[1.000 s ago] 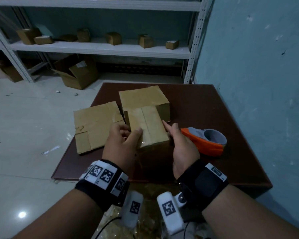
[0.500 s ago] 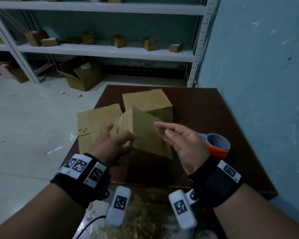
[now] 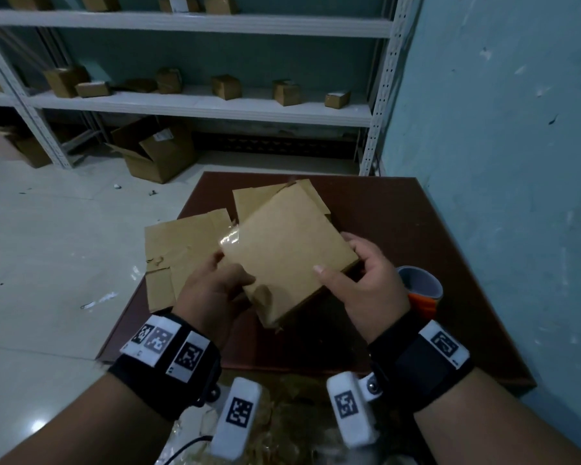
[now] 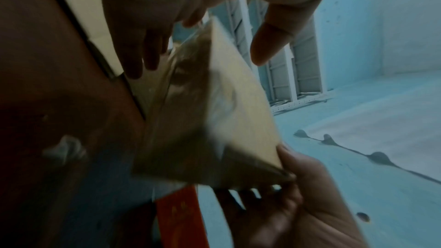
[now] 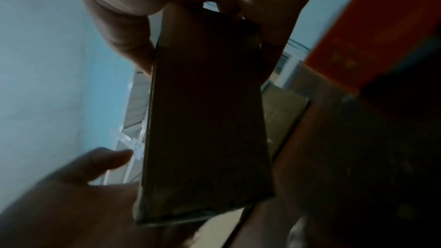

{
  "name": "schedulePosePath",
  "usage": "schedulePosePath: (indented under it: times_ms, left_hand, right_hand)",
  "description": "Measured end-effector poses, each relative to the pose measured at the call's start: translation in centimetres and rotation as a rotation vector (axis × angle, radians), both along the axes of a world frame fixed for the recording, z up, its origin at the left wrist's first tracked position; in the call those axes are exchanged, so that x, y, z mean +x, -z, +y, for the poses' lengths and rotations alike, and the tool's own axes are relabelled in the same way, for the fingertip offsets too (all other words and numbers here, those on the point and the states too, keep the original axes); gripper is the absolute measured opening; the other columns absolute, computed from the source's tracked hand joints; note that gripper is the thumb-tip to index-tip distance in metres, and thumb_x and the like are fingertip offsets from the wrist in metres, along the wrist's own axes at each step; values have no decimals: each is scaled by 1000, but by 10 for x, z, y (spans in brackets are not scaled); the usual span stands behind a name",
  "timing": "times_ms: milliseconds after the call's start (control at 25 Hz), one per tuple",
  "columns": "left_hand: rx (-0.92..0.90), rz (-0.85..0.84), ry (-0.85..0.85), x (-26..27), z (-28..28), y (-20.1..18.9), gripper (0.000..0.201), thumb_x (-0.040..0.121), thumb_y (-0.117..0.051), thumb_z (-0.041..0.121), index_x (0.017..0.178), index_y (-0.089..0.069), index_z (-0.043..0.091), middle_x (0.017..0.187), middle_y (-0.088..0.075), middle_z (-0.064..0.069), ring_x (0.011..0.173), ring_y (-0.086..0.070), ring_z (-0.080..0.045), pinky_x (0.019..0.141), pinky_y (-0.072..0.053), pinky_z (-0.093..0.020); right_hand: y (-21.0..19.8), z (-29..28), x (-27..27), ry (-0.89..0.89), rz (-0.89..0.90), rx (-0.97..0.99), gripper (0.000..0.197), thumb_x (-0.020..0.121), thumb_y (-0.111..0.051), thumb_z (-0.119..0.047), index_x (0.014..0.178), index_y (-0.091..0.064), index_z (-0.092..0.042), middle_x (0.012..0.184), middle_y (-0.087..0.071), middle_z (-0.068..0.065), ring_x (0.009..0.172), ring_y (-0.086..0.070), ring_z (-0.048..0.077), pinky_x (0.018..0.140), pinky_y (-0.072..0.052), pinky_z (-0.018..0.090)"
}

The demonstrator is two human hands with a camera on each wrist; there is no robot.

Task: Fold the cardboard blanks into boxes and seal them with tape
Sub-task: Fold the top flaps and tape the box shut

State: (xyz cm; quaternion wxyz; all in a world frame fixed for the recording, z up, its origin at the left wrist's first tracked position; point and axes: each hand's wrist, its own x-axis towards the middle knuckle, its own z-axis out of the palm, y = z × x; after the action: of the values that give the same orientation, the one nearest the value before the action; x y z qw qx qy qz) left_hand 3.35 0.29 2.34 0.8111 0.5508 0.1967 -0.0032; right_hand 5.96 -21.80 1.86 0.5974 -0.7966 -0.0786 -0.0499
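I hold a folded cardboard box (image 3: 289,250) tilted above the brown table (image 3: 399,223), a plain face up and clear tape over its left corner. My left hand (image 3: 228,280) grips its lower left edge. My right hand (image 3: 342,263) grips the right side, thumb on top and fingers underneath. In the left wrist view the box (image 4: 226,101) sits between my thumb and fingers. The right wrist view shows the box (image 5: 205,120) as a dark slab. A flat cardboard blank (image 3: 178,250) lies on the table to the left. Behind the held box stands another folded box (image 3: 249,199).
An orange tape dispenser (image 3: 423,293) lies on the table just right of my right hand. The blue wall (image 3: 500,162) runs along the table's right side. White shelving (image 3: 198,105) with several small boxes stands behind. An open carton (image 3: 155,152) sits on the floor.
The box has been lifted off the table and turned, so the taped seam face gave way to a plain face. Both hands rose with it and shifted their grip.
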Motion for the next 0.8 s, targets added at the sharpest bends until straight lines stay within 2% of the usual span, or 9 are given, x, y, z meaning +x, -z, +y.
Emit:
schedulePosePath:
  times_ms: [40, 120, 240, 360, 400, 520, 640, 720, 800]
  left_hand:
    - [54, -52, -46, 2, 6, 1, 76, 82, -67, 0, 151, -45, 21, 137, -57, -12, 115, -60, -33, 87, -56, -47]
    - [222, -193, -80, 5, 15, 2, 86, 80, -77, 21, 155, -38, 35, 149, -51, 4, 128, -55, -19, 100, -50, -44]
    - [302, -216, 27, 7, 16, -1, 50, 83, -67, 53, 131, -64, 39, 136, -66, 12, 122, -64, -11, 105, -48, -44]
    - [372, -212, 68, 4, 10, 5, 19, 93, -67, 44, 102, -78, 32, 116, -76, 3, 109, -72, -22, 100, -55, -57]
    - [451, -240, 67, 3, 10, 9, 9, 93, -71, 36, 100, -76, 34, 114, -76, 6, 108, -72, -20, 97, -57, -56]
    - [705, -319, 101, 0, 10, 13, 25, 89, -76, 30, 109, -66, 41, 114, -70, 12, 104, -69, -8, 85, -63, -41]
    - [949, -432, 66, -1, 8, 13, 9, 94, -67, 36, 103, -67, 38, 108, -68, 17, 99, -65, 0, 79, -57, -29]
    - [964, -447, 39, 0, 8, 14, 8, 95, -67, 31, 98, -70, 37, 105, -69, 18, 98, -63, 2, 78, -54, -27]
    - [940, -413, 40, 2, 8, 18, 19, 92, -72, 26, 108, -69, 37, 109, -69, 18, 102, -65, 2, 83, -60, -31]
  right_hand:
    - [-4, -6, 0, -43, -81, -148, 34, 68, -71, -59, 94, -65, -38, 145, -49, -15, 129, -49, 4, 105, -45, 38]
    - [-6, -13, -1, -168, -250, -388, 27, 71, -72, -50, 92, -62, -35, 153, -37, -14, 140, -34, 10, 109, -35, 42]
    - [4, -17, -2, -317, -428, -579, 26, 71, -75, -36, 93, -62, -29, 159, -36, -2, 149, -26, 22, 114, -35, 55]
    - [12, -16, 1, -338, -398, -610, 32, 72, -75, -33, 101, -62, -32, 166, -23, 0, 156, -13, 24, 120, -25, 54]
    - [13, -16, 3, -307, -369, -617, 39, 73, -75, -35, 109, -60, -36, 169, -16, -1, 158, -9, 23, 120, -22, 51]
    - [14, -22, 6, -214, -228, -596, 58, 82, -73, -51, 134, -49, -45, 169, 0, -13, 151, -9, 7, 118, -24, 42]
    - [14, -25, 9, -187, -171, -497, 55, 95, -40, -73, 130, -62, -38, 168, -15, -14, 142, -19, -4, 115, -29, 36]
    - [12, -24, 11, -163, -157, -465, 46, 104, -39, -57, 134, -64, -32, 166, -24, -12, 139, -24, -9, 114, -31, 30]
    - [11, -22, 13, -168, -125, -456, 43, 106, -48, -38, 148, -54, -28, 167, -23, -13, 143, -26, -7, 117, -34, 30]
